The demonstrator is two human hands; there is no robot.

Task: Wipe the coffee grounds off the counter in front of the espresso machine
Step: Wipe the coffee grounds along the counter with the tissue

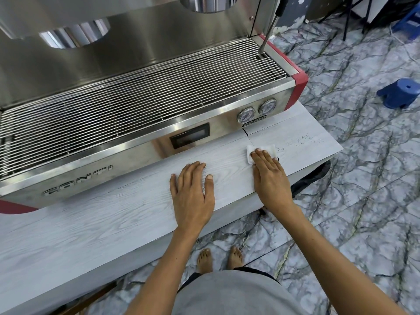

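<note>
Right now, dark coffee grounds [300,139] are lying scattered as fine specks on the pale wood-grain counter [113,214], near its right end, in front of the espresso machine [141,105] with its two round gauges [256,111]. Just beside them, to their left, a folded white wipe [261,149] is lying flat under the right hand [269,176], fingers together and extended, pressing down rather than gripping. The left hand [193,192] is resting palm-down and spread on bare counter, holding nothing. The wipe looks thin, soft and light, so flat pressure through the fingertips should move it best; the loose, dry-looking grounds may scatter over the nearby edge.
</note>
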